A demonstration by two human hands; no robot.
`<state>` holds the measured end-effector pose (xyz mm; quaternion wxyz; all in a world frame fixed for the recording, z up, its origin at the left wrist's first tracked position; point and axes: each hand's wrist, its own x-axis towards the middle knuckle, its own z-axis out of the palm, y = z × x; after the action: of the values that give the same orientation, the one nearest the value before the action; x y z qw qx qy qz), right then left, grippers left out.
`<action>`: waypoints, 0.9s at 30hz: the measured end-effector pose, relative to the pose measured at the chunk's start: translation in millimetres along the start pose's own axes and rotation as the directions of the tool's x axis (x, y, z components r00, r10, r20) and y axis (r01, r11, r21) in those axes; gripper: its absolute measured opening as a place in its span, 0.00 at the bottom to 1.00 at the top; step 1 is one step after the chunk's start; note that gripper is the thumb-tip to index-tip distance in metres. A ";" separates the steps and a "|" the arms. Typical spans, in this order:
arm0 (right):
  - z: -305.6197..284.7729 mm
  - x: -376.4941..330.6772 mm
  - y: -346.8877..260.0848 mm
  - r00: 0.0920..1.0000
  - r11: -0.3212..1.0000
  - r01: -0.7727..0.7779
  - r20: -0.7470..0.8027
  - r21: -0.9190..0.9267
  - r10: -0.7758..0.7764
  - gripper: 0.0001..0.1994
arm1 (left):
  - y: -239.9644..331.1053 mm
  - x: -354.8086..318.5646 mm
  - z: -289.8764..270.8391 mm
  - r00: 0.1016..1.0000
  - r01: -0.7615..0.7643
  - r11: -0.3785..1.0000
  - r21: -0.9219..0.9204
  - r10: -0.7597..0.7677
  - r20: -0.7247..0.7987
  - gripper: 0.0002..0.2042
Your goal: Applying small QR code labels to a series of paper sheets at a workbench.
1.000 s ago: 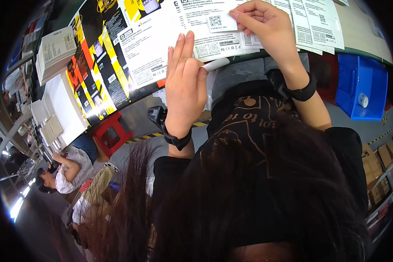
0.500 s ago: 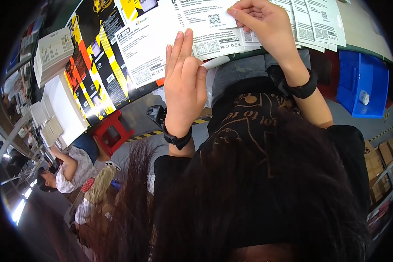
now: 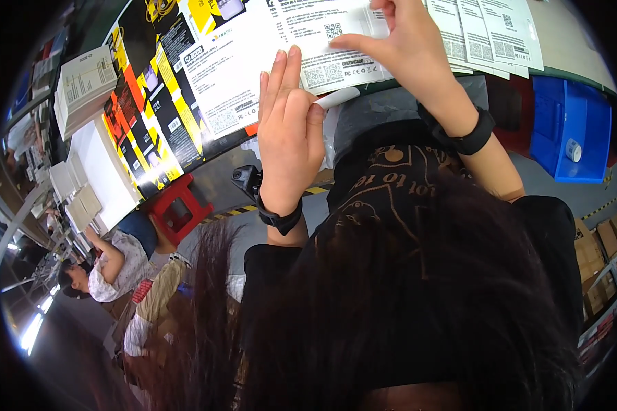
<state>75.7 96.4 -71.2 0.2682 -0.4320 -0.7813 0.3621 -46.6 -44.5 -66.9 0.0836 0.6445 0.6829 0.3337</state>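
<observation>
My left hand (image 3: 288,133) rests on a white printed label sheet (image 3: 219,89), two fingers stretched across it. Between its thumb and bent forefinger sticks out a smooth white stick-like tool (image 3: 340,97) with a rounded end, its kind unclear. Over a second white label sheet (image 3: 308,34), just to the right, is my right hand (image 3: 411,44). Its thumb reaches left across the print, apart from the fingers, which are partly cut off at the top edge. Beneath the left sheet lies a glossy black, yellow and orange printed sheet (image 3: 175,133).
Several overlapping label sheets (image 3: 497,34) lie on the right of the table. At the left stands a stack of white printed cards (image 3: 86,85). A blue bin (image 3: 562,133) holds a small white roll. A co-worker (image 3: 127,264) sits far left, beside a red stool (image 3: 178,209).
My right hand has let go of the sheet corner it was pinching and spread its thumb leftward over the sheet. The lifted sheet edge has come down. My left hand has stayed put.
</observation>
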 end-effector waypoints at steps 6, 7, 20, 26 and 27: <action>27.3 -0.9 17.4 0.972 0.960 0.156 -0.135 -0.234 -0.191 0.10 | 4.0 0.4 -1.8 1.000 0.006 0.999 -0.036 -0.006 -0.008 0.03; 29.0 -0.2 20.3 0.979 0.956 0.114 -0.133 -0.272 -0.155 0.08 | 4.8 0.6 -2.2 1.000 0.007 0.999 -0.042 -0.007 -0.012 0.03; -7.1 -15.5 -23.0 0.822 0.826 0.557 0.202 -0.091 -0.532 0.22 | 3.3 -4.1 -6.2 1.000 0.023 1.000 -0.002 -0.023 -0.013 0.03; -36.0 -16.1 -4.4 0.932 0.932 0.360 0.066 -0.036 -0.357 0.22 | 0.3 -3.6 -11.2 0.998 0.013 0.994 -0.112 -0.021 -0.064 0.01; -36.8 -16.1 -5.5 0.930 0.931 0.364 0.068 -0.035 -0.361 0.22 | 0.1 -4.0 -11.9 0.995 0.014 0.988 -0.153 -0.028 -0.093 0.02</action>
<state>107.8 92.7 -46.6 0.2964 -0.2755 -0.8636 0.3009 -52.3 -52.4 -59.0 0.1035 0.6124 0.6654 0.4141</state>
